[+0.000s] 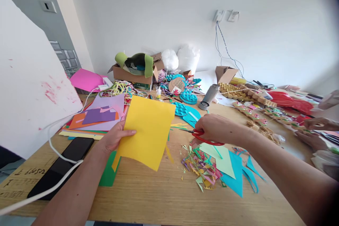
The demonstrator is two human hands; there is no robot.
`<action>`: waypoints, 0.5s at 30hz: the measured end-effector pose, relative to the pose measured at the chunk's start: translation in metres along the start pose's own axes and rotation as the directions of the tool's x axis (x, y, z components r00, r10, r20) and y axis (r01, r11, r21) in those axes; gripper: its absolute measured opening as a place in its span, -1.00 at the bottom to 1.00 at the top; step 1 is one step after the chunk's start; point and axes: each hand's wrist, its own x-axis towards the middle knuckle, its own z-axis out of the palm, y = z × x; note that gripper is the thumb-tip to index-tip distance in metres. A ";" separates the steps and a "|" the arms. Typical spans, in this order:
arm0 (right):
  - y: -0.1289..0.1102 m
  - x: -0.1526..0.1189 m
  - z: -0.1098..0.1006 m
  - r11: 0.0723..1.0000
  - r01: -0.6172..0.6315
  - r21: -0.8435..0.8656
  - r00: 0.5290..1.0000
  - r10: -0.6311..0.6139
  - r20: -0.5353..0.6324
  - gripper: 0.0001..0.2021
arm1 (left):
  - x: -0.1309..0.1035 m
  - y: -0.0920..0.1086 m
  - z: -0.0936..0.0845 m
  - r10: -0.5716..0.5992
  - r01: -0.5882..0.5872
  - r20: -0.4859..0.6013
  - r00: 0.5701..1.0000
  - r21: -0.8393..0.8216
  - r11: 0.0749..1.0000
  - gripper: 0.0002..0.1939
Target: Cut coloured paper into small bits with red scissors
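My left hand [116,137] pinches the left edge of a yellow sheet of paper [148,127], its thumb lying on the front. The sheet is held up over the table, slightly bent. In my right hand [209,127] is a pair of scissors [198,135] with red handles, the blades pointing left and apart from the yellow sheet. Beneath that hand lie a pale green sheet [225,160], a blue sheet [234,174] and a heap of colourful paper scraps [202,169]. Part of a dark green sheet [109,173] shows below my left hand.
A black phone [63,166] and white cable lie at the left, near stacked coloured paper [92,116]. Behind stand a cardboard box [132,74] and a grey flask [209,97]. Egg-carton strips [246,93] lie at the right, where another person's hands [315,134] are working.
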 end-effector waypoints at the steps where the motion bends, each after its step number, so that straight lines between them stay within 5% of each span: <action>1: 0.003 -0.001 0.002 1.000 0.003 -0.007 1.000 -0.003 -0.006 -0.56 | 0.001 0.002 -0.003 0.026 -0.027 -0.048 0.999 -0.021 0.999 -0.56; 4: 0.012 -0.003 0.013 1.000 0.012 -0.002 0.999 -0.012 -0.032 -0.47 | 0.008 0.008 -0.015 0.148 -0.179 -0.292 0.945 -0.080 0.981 -0.59; 9: 0.015 -0.013 0.033 0.994 -0.021 0.107 0.997 0.029 -0.070 -0.45 | 0.022 0.015 -0.042 0.204 -0.382 -0.732 0.650 -0.082 0.921 -0.66; 12: 0.004 -0.018 0.049 0.978 -0.044 0.205 0.993 0.065 -0.095 -0.52 | 0.027 0.013 -0.053 0.255 -0.458 -0.844 0.472 0.012 0.889 -0.62; 15: -0.011 -0.018 0.071 0.960 -0.031 0.277 0.984 0.078 -0.159 -0.57 | 0.033 0.007 -0.065 0.309 -0.457 -0.874 0.374 0.116 0.882 -0.61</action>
